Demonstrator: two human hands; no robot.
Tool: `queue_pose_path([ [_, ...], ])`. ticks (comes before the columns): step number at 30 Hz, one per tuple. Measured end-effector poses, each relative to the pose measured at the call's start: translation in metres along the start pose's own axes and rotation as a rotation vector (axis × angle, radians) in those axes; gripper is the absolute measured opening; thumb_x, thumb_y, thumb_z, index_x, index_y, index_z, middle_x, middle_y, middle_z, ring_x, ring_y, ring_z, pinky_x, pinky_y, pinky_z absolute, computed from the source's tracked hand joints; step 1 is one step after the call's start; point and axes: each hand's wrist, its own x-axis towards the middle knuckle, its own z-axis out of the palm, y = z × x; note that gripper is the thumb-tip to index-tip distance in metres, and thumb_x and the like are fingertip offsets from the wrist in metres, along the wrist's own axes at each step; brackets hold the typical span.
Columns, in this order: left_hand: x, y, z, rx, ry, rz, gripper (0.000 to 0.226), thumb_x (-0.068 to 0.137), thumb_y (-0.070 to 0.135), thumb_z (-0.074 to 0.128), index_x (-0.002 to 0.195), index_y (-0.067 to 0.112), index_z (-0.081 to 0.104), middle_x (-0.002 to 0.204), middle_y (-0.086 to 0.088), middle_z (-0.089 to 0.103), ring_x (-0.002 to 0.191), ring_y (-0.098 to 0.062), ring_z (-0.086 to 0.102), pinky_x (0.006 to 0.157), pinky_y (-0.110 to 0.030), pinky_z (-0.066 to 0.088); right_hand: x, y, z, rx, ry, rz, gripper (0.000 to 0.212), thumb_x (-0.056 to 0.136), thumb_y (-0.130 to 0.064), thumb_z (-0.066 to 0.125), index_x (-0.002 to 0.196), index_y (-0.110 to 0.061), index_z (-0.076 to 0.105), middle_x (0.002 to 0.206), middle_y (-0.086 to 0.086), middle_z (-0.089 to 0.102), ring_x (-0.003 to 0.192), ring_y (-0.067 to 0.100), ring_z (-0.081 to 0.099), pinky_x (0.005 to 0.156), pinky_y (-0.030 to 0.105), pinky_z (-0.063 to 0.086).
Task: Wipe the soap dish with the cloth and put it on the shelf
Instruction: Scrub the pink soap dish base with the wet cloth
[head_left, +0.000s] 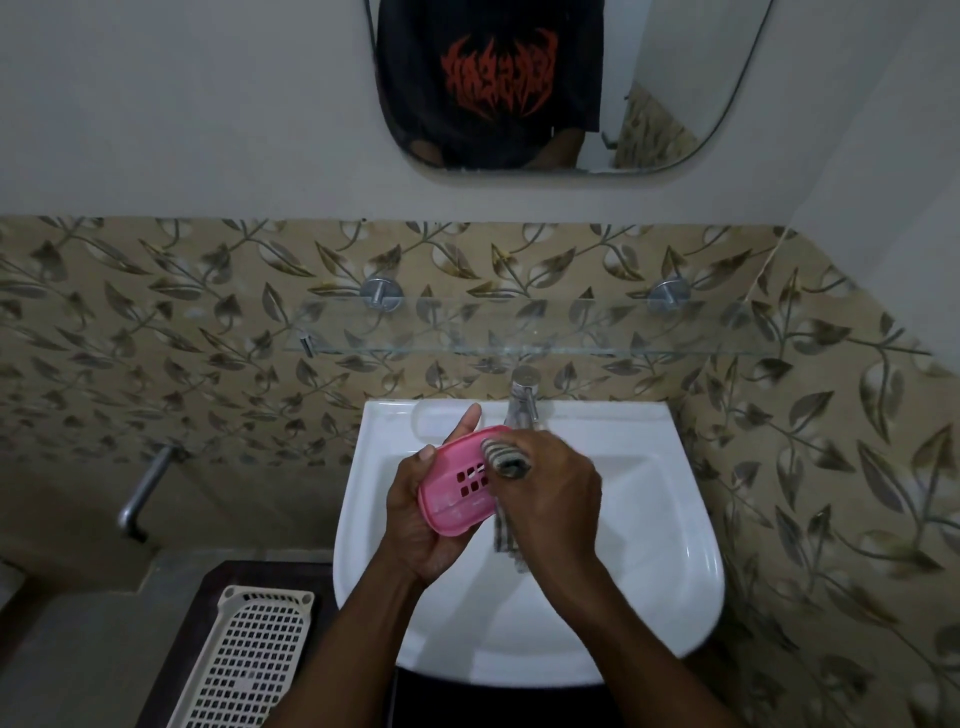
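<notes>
Far on the left, a metal pipe (143, 491) sticks out of the leafy tiled wall. Below it, a cream basket (244, 660) with small holes sits on a dark stand, just beside the sink.

Next comes the person's left hand (421, 514). It is curled around the pink soap dish (462, 478), with the thumb on the near side and the fingers wrapped up behind the far edge. The dish is held in the air over the white sink (685, 519), tilted so its inside with the little holes faces up.

The right hand (550, 499) is closed around a striped cloth (506, 460). One bunched end of the cloth presses on the right part of the dish, and the other end hangs down under the hand toward the bowl of the sink. A shiny tap (522, 400) stands just behind the two hands.

So the wiping step looks to be going on now. The dish is not on the shelf yet.

Above the tap, a glass shelf (649, 332) runs along the wall, and nothing seems to be on it. It is clear glass, so its edge is hard to see.

Next, the cloth likely needs to rub the rest of the dish, the left side too. Then the left hand has to lift the dish up past the tap and set it flat on the glass, gently, so it does not slide off.
</notes>
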Motion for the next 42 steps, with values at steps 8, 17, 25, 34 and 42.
queue_pose_path([
  [8,-0.003,0.0,-0.003,-0.042,-0.003,0.014,0.097,0.066,0.042,0.082,0.15,0.018,0.04,0.144,-0.023,0.046,0.122,-0.039,0.051,0.098,-0.051,0.048,0.007,0.008,-0.002,-0.07,0.023,-0.009,0.014,0.08,-0.03,0.076,0.092,-0.023,0.075,0.082,-0.003,0.073,0.065,0.009,0.061,0.059,0.011,0.043],
  [17,-0.001,-0.001,-0.003,-0.071,0.029,0.047,0.095,0.066,0.046,0.08,0.149,0.019,0.042,0.145,-0.023,0.044,0.123,-0.039,0.05,0.1,-0.051,0.046,0.003,0.019,0.001,-0.133,0.038,-0.08,0.015,0.075,-0.025,0.081,0.088,-0.02,0.075,0.081,0.001,0.072,0.068,0.019,0.066,0.06,0.028,0.054],
  [25,0.0,-0.003,-0.006,-0.077,0.029,0.057,0.086,0.074,0.05,0.069,0.149,0.019,0.041,0.15,-0.023,0.036,0.128,-0.04,0.042,0.104,-0.054,0.04,0.003,0.022,0.0,-0.128,0.066,-0.085,0.011,0.074,-0.022,0.079,0.084,-0.022,0.074,0.077,-0.001,0.072,0.067,0.02,0.066,0.059,0.028,0.052],
  [34,-0.001,-0.004,-0.001,-0.08,0.032,0.047,0.091,0.071,0.047,0.075,0.15,0.019,0.04,0.141,-0.022,0.048,0.12,-0.037,0.052,0.095,-0.05,0.049,0.002,0.011,0.003,-0.12,0.054,-0.049,0.016,0.074,-0.022,0.08,0.088,-0.02,0.074,0.08,0.0,0.073,0.069,0.019,0.067,0.061,0.028,0.054],
  [42,-0.002,-0.003,-0.004,-0.098,0.033,0.06,0.082,0.072,0.047,0.073,0.145,0.019,0.048,0.14,-0.021,0.05,0.118,-0.036,0.054,0.097,-0.05,0.049,0.003,0.006,0.006,-0.057,0.02,-0.007,0.012,0.083,-0.031,0.074,0.09,-0.023,0.076,0.08,-0.003,0.074,0.068,0.013,0.066,0.064,0.02,0.05],
])
